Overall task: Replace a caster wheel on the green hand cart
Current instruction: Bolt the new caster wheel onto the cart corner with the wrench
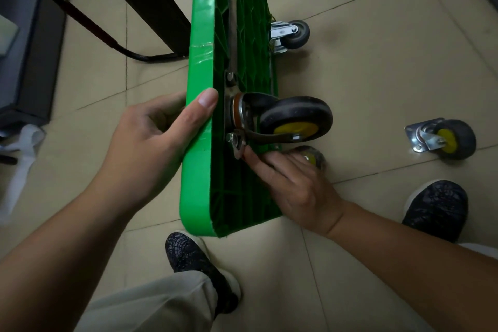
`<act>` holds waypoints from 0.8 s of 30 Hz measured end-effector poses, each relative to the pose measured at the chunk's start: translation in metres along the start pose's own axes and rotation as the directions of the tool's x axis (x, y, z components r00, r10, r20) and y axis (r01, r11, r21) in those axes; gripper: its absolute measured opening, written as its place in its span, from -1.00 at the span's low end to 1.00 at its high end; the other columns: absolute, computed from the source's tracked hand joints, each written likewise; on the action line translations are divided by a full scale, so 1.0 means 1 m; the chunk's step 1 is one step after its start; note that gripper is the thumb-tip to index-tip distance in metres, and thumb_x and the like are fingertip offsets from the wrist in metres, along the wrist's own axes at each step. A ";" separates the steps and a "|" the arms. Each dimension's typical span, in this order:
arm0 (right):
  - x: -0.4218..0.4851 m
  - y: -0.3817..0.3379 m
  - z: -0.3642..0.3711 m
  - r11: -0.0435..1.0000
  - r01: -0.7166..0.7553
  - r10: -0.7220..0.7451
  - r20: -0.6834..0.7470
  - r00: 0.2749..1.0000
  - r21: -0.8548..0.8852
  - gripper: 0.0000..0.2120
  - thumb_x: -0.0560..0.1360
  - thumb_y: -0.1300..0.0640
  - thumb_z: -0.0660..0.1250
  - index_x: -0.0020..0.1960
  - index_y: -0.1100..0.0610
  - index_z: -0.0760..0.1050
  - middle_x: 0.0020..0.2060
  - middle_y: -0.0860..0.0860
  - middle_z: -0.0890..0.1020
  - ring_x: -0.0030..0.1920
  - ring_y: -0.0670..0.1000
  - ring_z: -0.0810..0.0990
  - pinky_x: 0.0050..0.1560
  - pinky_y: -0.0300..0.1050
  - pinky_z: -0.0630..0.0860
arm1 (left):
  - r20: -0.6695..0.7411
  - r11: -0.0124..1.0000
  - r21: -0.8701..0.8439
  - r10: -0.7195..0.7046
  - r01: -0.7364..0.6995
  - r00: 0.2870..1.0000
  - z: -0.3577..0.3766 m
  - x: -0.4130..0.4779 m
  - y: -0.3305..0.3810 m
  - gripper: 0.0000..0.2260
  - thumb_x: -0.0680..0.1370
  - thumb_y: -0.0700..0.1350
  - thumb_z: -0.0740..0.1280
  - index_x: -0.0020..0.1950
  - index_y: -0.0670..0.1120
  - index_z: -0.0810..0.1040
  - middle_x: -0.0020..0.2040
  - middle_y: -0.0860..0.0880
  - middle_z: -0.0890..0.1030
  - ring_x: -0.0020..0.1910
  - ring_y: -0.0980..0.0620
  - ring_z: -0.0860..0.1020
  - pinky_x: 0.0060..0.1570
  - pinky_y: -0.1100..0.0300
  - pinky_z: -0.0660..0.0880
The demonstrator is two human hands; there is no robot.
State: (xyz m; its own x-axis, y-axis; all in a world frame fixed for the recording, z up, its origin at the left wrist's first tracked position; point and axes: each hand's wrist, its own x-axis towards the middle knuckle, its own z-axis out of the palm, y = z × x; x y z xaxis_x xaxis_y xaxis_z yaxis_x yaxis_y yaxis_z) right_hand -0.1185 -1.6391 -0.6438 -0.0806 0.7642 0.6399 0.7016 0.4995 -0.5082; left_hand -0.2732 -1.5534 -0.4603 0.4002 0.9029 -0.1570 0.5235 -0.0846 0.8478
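Note:
The green hand cart stands on its long edge on the tiled floor, its ribbed underside turned to the right. My left hand grips its upper rim, thumb over the edge. A caster with a black tyre and yellow hub is mounted near the top corner on a steel plate. My right hand reaches in below it, fingertips at the lower nut of that plate; I cannot tell whether they pinch it. Behind that hand another yellow-hubbed wheel is partly hidden. A loose caster lies on the floor at the right.
A small grey caster sticks out of the cart's far end. The cart's black folded handle lies on the floor to the left, beside dark furniture. White wrapping lies at the left edge. My two shoes stand below.

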 end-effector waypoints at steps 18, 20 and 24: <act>0.008 -0.054 -0.024 0.845 -0.303 0.294 0.091 0.951 0.440 -0.41 0.59 0.36 0.31 0.58 0.22 0.25 0.26 0.11 0.64 0.22 -0.03 0.65 0.34 -0.03 0.54 | 0.008 0.999 -0.052 0.014 -0.014 1.000 -0.004 0.002 -0.008 -0.71 0.59 0.26 0.36 0.07 0.11 0.74 -0.07 0.05 0.76 -0.11 0.06 0.74 -0.23 0.27 0.63; 0.011 -0.060 -0.030 0.795 -0.379 0.364 0.126 0.923 0.474 -0.44 0.61 0.28 0.29 0.58 0.15 0.27 0.22 -0.02 0.66 0.15 -0.25 0.61 0.28 -0.10 0.56 | 0.006 0.998 -0.062 0.019 -0.019 1.000 -0.002 0.001 -0.008 -0.73 0.59 0.22 0.35 0.04 0.09 0.74 -0.09 0.07 0.76 -0.13 0.10 0.73 -0.25 0.34 0.59; 0.019 -0.087 -0.047 0.614 -0.540 0.499 0.246 0.831 0.576 -0.46 0.63 0.15 0.26 0.58 -0.05 0.28 -0.25 -0.19 0.59 -0.29 -0.14 0.58 -0.10 -0.12 0.61 | 0.012 0.997 -0.075 0.019 -0.018 1.000 0.000 0.001 -0.005 -0.74 0.60 0.17 0.34 0.06 0.04 0.72 -0.11 0.09 0.76 -0.16 0.14 0.73 -0.29 0.39 0.56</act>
State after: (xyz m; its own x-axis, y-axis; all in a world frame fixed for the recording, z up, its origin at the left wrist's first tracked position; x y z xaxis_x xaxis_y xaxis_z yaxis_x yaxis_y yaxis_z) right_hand -0.1475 -1.6872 -0.5608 0.1087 0.9847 0.1359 0.0669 0.1291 -0.9894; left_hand -0.2759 -1.5519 -0.4648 0.4190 0.8959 -0.1474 0.4586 -0.0687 0.8860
